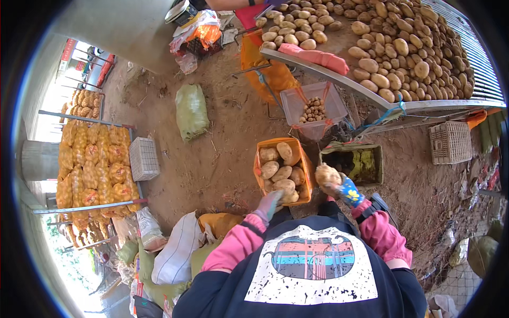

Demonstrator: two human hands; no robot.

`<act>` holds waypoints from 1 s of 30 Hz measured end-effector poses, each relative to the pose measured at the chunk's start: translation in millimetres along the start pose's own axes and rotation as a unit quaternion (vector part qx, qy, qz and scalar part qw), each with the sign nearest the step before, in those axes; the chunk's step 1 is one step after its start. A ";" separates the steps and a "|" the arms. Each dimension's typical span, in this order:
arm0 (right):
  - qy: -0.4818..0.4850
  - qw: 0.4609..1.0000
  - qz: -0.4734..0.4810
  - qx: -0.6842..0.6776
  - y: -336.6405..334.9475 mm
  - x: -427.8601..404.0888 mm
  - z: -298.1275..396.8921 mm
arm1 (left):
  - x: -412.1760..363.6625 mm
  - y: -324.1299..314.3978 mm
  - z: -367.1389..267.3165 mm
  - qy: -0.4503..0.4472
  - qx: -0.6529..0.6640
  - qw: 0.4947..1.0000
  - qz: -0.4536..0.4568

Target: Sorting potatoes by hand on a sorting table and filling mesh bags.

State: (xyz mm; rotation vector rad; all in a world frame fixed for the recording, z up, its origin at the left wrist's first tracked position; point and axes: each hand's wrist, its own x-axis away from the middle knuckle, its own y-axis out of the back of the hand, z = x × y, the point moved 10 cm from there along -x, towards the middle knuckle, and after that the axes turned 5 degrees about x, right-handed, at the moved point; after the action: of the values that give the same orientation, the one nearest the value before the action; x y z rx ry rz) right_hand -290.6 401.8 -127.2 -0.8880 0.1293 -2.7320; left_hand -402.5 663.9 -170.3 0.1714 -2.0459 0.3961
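Note:
An orange basket stands in front of me, loaded with several large potatoes. My left hand, in a greyish glove, reaches over its near left edge, fingers against a potato; whether they grip it I cannot tell. Just outside the basket's right side, my right hand grips a big pale-brown potato. That hand wears a blue glove with a yellow flower pattern. Behind it is a dirty open bin, dark inside with yellowish walls. Pink sleeves cover both forearms.
A metal-edged sorting table heaped with potatoes fills the upper right. Below it hangs a clear tub of small potatoes. A filled green sack lies on the dirt floor. Stacked net bags and a plastic crate are left. Another person's arm shows at top.

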 end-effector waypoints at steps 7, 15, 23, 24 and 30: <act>0.084 0.847 -0.078 0.520 -129.1 -95.5 -20.6 | -6.5 176.1 -22.5 0.027 0.041 0.997 -0.060; -0.029 0.916 -0.266 0.300 -137.3 -120.2 -32.9 | -28.9 294.0 -102.6 0.002 0.031 0.996 -0.089; 0.030 0.869 -0.387 0.308 -115.5 -139.1 -60.4 | -97.9 215.5 -156.9 -0.012 -0.041 0.999 0.028; 0.027 0.873 -0.376 0.309 -113.7 -142.4 -67.0 | -105.6 203.0 -162.9 -0.025 -0.053 0.997 0.041; 0.164 0.733 -0.486 0.446 -109.7 -126.6 -43.1 | -135.8 151.4 -188.9 -0.101 -0.121 0.986 0.056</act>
State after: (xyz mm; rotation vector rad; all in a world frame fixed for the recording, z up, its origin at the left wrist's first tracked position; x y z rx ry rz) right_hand -241.9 542.4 -215.5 -0.1195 -1.9088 -3.0596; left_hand -223.4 865.5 -236.3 -0.0550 -2.2918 0.2011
